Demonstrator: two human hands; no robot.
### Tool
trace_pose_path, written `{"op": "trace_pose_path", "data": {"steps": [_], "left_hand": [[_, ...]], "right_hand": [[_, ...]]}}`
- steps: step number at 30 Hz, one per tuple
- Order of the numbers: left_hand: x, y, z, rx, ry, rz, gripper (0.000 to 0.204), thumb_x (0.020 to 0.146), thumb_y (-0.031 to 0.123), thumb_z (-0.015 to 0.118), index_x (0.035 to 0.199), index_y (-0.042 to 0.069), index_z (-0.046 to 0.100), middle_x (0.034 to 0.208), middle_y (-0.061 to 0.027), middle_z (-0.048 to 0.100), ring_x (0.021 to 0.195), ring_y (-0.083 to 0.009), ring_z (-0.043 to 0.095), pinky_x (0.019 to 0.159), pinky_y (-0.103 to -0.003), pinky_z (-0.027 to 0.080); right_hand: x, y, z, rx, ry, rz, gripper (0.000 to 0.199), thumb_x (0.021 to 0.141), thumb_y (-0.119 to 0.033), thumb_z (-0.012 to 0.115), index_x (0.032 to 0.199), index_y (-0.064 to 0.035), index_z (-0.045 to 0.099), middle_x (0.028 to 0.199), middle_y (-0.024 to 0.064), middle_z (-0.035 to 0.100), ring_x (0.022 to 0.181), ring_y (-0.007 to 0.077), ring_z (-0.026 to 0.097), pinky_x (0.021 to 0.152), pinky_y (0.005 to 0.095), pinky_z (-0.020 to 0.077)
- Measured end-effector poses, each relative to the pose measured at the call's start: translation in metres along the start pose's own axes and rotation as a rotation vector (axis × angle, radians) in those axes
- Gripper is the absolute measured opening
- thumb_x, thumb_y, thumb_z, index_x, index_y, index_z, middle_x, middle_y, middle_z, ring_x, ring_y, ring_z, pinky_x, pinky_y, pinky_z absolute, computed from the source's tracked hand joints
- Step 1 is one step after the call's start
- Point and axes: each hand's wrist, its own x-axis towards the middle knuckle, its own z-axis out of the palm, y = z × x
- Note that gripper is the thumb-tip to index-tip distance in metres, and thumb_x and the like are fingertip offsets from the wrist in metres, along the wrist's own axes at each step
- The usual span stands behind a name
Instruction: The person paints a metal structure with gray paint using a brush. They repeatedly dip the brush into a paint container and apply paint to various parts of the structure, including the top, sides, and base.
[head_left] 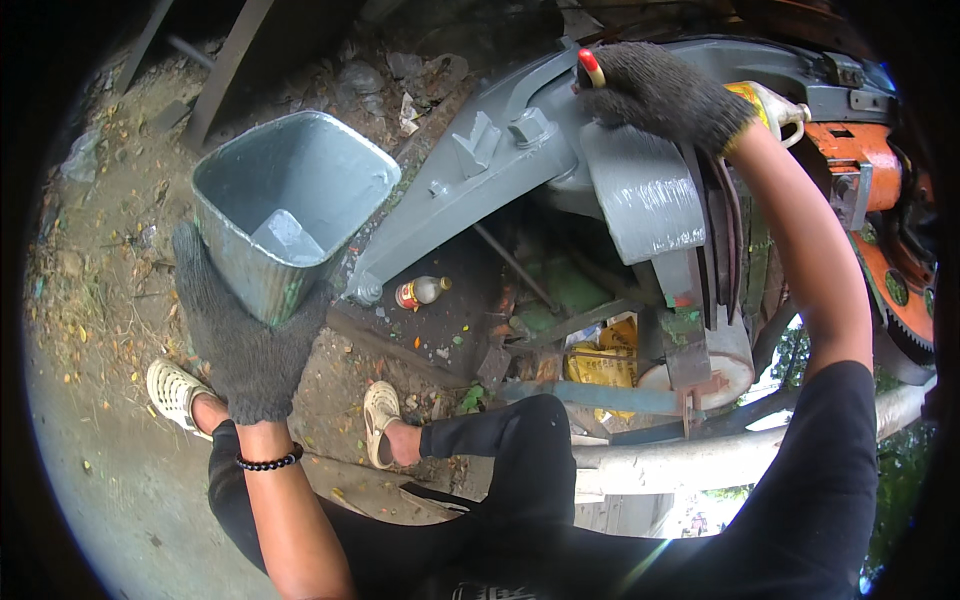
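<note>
Gloved hands at a grey-painted machine — one holds a tin, one a brush.

The left hand (245, 345), in a dark knit glove, grips a square grey metal tin (290, 205) from below at the left of the frame, its open mouth facing the camera. The right hand (665, 95), also gloved, is closed around a red-tipped brush handle (590, 68) at the upper centre, resting on the grey machine frame (500, 160). A small bottle (420, 292) lies on the ground below — near the frame's centre.
</note>
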Motion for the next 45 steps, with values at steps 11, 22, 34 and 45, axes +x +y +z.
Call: {"op": "trace_pose_path", "data": {"steps": [11, 22, 34, 45], "left_hand": [[-0.003, 0.002, -0.004, -0.003, -0.015, -0.028, 0.131, 0.065, 0.050, 0.100, 0.161, -0.007, 0.032, 0.157, -0.0318, 0.047, 0.145, -0.0464, 0.049, 0.121, -0.052, 0.041], [0.001, 0.004, -0.012, 0.033, -0.010, -0.064, 0.131, 0.063, 0.048, 0.101, 0.161, -0.007, 0.033, 0.156, -0.0309, 0.048, 0.144, -0.0442, 0.051, 0.120, -0.051, 0.043], [0.003, 0.004, -0.015, -0.027, -0.013, -0.046, 0.129, 0.065, 0.046, 0.100, 0.161, -0.007, 0.033, 0.157, -0.0311, 0.047, 0.145, -0.0460, 0.050, 0.121, -0.052, 0.042], [0.000, 0.006, -0.006, -0.004, -0.017, -0.031, 0.132, 0.065, 0.048, 0.101, 0.163, -0.006, 0.030, 0.160, -0.0313, 0.043, 0.148, -0.0461, 0.046, 0.122, -0.053, 0.039]], "right_hand": [[-0.154, -0.116, -0.077, 0.064, -0.100, 0.083, 0.046, 0.089, -0.037, 0.082, 0.126, -0.0115, 0.073, 0.126, 0.0122, 0.071, 0.120, 0.0394, 0.065, 0.106, 0.0491, 0.0481], [-0.041, -0.053, -0.058, 0.401, -0.057, 0.237, 0.050, 0.104, -0.047, 0.069, 0.128, -0.0028, 0.066, 0.103, 0.0101, 0.069, 0.090, 0.0184, 0.067, 0.080, 0.0361, 0.0561], [0.088, 0.047, 0.045, 0.313, -0.046, 0.313, 0.052, 0.103, -0.053, 0.069, 0.126, -0.0071, 0.069, 0.107, 0.0181, 0.072, 0.092, 0.0267, 0.072, 0.081, 0.0427, 0.0617], [0.024, -0.048, -0.008, 0.050, -0.145, -0.065, 0.033, 0.102, -0.033, 0.073, 0.117, -0.0035, 0.072, 0.098, 0.0207, 0.072, 0.093, 0.0371, 0.071, 0.088, 0.0479, 0.0560]]}}
